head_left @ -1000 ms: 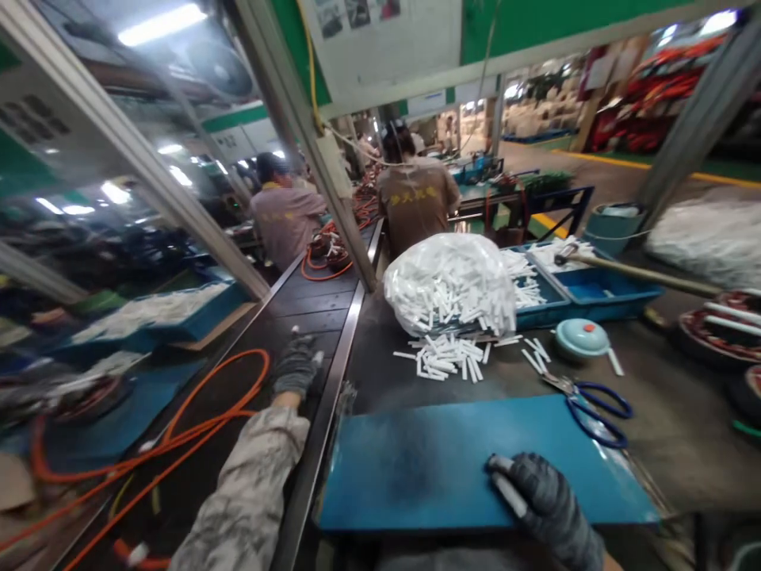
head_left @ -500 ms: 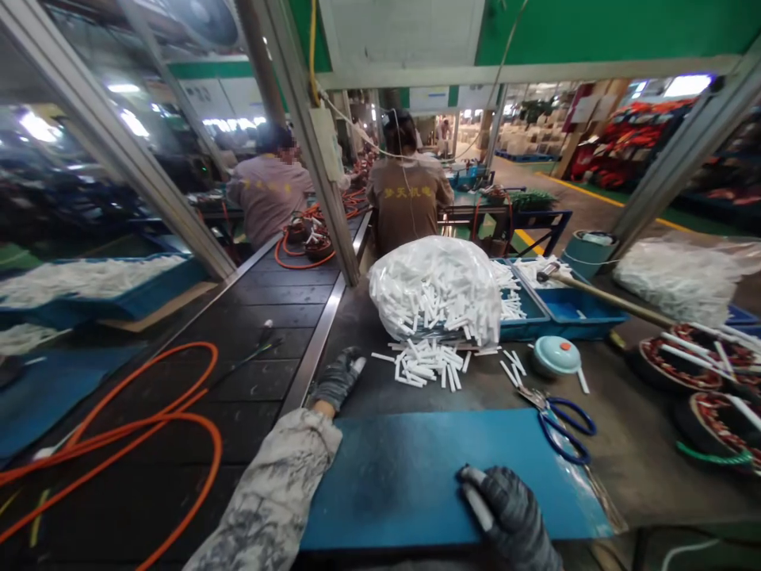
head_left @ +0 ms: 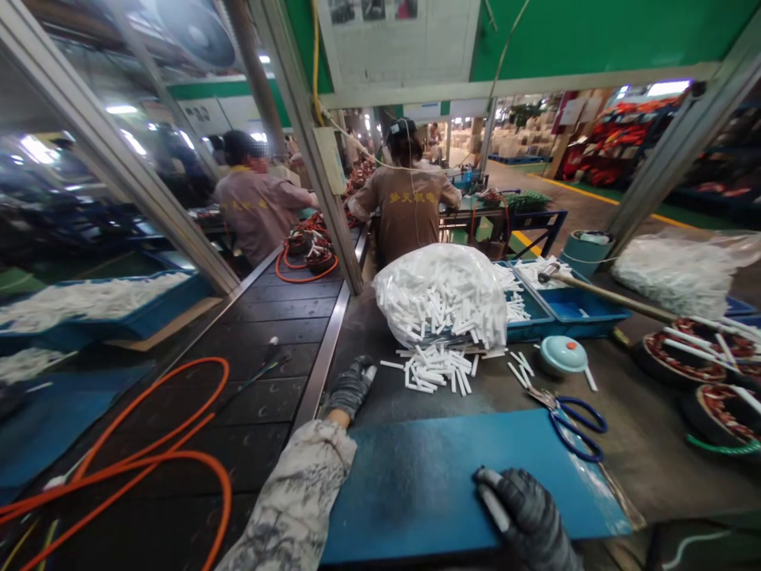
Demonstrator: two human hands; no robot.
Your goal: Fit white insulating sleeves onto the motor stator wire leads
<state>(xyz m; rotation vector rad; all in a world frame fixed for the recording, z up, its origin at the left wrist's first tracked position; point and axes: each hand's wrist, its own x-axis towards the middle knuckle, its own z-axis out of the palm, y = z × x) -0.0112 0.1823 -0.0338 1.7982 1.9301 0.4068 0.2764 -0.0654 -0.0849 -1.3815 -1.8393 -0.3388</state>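
In the lower right, the right hand (head_left: pixel 532 507), in a ribbed grey knitted glove, pinches a smooth white tube (head_left: pixel 495 507) above the flat blue mat (head_left: pixel 416 492). At centre-left of the lower half, the gloved left hand (head_left: pixel 352 388) is near loose white tubes (head_left: pixel 437 369); a white bit shows at its fingertips, but I cannot tell its grip. Behind the tubes bulges a shiny clear plastic bag (head_left: pixel 443 289). Yellow Chinese characters, "天机" among them, mark a brown shirt (head_left: pixel 407 218) at upper centre.
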